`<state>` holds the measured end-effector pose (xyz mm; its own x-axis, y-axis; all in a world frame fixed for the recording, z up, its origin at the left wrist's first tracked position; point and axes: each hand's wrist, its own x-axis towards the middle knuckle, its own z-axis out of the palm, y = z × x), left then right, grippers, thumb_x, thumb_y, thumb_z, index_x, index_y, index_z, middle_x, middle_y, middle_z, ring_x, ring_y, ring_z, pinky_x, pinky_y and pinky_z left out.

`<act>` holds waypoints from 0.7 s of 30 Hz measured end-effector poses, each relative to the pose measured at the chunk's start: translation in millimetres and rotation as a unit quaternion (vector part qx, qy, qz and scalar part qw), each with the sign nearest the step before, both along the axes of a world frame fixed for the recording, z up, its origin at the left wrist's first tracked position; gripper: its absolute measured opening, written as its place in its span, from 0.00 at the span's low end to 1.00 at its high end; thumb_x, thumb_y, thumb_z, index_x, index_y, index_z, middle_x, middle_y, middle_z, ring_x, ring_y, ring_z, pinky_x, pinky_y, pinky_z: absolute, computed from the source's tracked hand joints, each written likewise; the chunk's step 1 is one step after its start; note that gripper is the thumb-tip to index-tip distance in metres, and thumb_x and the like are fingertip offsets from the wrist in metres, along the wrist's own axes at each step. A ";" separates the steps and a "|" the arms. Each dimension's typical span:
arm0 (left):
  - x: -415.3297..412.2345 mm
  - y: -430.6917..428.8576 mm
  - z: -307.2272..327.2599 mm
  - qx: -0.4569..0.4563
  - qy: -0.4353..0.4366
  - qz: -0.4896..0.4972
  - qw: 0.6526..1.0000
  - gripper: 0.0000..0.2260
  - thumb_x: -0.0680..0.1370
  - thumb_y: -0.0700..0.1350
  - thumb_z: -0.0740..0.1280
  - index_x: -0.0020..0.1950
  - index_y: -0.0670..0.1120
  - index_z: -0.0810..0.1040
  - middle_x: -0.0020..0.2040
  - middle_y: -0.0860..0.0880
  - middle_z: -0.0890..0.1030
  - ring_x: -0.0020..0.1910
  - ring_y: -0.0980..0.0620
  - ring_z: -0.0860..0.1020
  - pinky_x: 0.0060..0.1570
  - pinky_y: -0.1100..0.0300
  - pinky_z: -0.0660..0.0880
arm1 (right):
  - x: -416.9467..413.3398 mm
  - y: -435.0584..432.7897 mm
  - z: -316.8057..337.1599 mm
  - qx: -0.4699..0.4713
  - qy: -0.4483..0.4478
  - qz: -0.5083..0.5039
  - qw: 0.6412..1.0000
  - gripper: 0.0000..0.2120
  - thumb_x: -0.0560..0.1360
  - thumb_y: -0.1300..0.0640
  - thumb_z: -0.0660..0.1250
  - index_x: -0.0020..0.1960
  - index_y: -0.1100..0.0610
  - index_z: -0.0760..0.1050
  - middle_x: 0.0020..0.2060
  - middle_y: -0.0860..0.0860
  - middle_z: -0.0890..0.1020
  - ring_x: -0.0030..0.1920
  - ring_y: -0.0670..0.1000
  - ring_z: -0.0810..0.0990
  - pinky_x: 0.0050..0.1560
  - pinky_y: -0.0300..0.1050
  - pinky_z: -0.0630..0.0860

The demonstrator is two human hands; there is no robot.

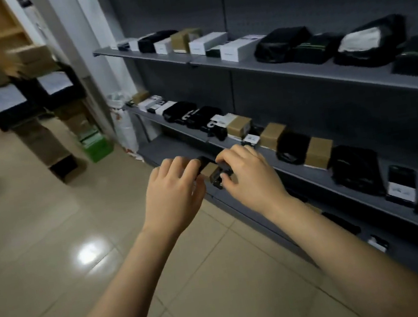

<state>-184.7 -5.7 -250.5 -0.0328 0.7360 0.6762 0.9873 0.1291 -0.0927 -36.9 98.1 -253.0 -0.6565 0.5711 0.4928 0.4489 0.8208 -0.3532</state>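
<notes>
Tan box | left hand, right hand grip | print unreadable

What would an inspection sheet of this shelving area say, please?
Surface: grey middle shelf, bare along its front edge.
Job's things: small brown box and black item, held together in front of the shelf.
Clutter: brown boxes, white boxes and black pouches line the shelves.
Hands: left hand grips the box; right hand pinches the black item.
Cables: nothing seen.
Surroundings: glossy tiled floor; blurred stacked cartons at left.
</notes>
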 end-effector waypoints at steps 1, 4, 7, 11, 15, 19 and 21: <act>-18.6 6.6 1.3 0.001 0.005 0.013 1.000 0.08 0.75 0.45 0.67 0.52 0.44 0.79 0.45 0.46 0.77 0.42 0.44 0.74 0.40 0.52 0.70 | -20.4 10.4 1.7 0.002 -0.001 0.010 1.000 0.11 0.75 0.58 0.68 0.57 0.54 0.74 0.51 0.50 0.77 0.55 0.54 0.74 0.56 0.51 0.73; -70.8 32.3 1.5 0.001 0.024 0.049 0.999 0.08 0.74 0.44 0.68 0.52 0.43 0.78 0.44 0.45 0.77 0.41 0.43 0.74 0.39 0.51 0.69 | -78.7 45.6 4.0 0.002 -0.002 0.041 0.999 0.12 0.75 0.59 0.67 0.58 0.54 0.74 0.53 0.50 0.77 0.55 0.54 0.73 0.56 0.50 0.72; -121.0 66.5 0.4 0.001 0.035 0.084 0.996 0.09 0.74 0.44 0.70 0.52 0.44 0.78 0.45 0.45 0.77 0.42 0.43 0.74 0.39 0.52 0.69 | -136.0 88.3 4.4 0.001 0.006 0.070 0.998 0.13 0.75 0.59 0.67 0.59 0.54 0.74 0.54 0.51 0.77 0.56 0.54 0.73 0.56 0.50 0.72; -183.1 117.9 3.4 0.007 0.023 0.133 0.991 0.08 0.74 0.44 0.70 0.51 0.44 0.79 0.45 0.45 0.78 0.42 0.43 0.75 0.39 0.52 0.69 | -212.7 151.3 6.0 0.004 -0.003 0.114 0.993 0.13 0.75 0.58 0.68 0.60 0.54 0.74 0.53 0.51 0.77 0.56 0.54 0.74 0.56 0.51 0.73; -244.5 162.8 16.2 0.005 0.021 0.178 0.984 0.09 0.73 0.44 0.72 0.52 0.44 0.79 0.45 0.45 0.78 0.42 0.44 0.75 0.39 0.52 0.71 | -287.6 206.2 20.8 0.003 -0.008 0.156 0.988 0.12 0.76 0.58 0.67 0.59 0.54 0.74 0.53 0.51 0.77 0.57 0.53 0.74 0.56 0.49 0.73; -306.9 196.3 26.0 -0.002 0.015 0.212 0.977 0.09 0.75 0.45 0.69 0.52 0.44 0.79 0.45 0.45 0.78 0.43 0.44 0.75 0.40 0.52 0.71 | -362.2 243.7 30.9 0.002 -0.001 0.187 0.982 0.11 0.75 0.59 0.68 0.57 0.56 0.75 0.52 0.52 0.77 0.55 0.54 0.74 0.54 0.50 0.74; -342.6 209.9 27.0 -0.004 0.015 0.218 0.976 0.09 0.75 0.45 0.69 0.53 0.44 0.78 0.46 0.45 0.79 0.43 0.44 0.75 0.40 0.52 0.71 | -401.8 258.5 32.1 0.007 -0.003 0.198 0.980 0.11 0.74 0.59 0.69 0.57 0.56 0.75 0.51 0.53 0.77 0.55 0.54 0.74 0.55 0.50 0.74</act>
<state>-527.3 204.1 -223.5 -0.3247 0.6620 0.6755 0.8352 0.5358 -0.1238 -438.7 356.6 -220.9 -0.8282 0.2648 0.4940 0.0968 0.9357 -0.3392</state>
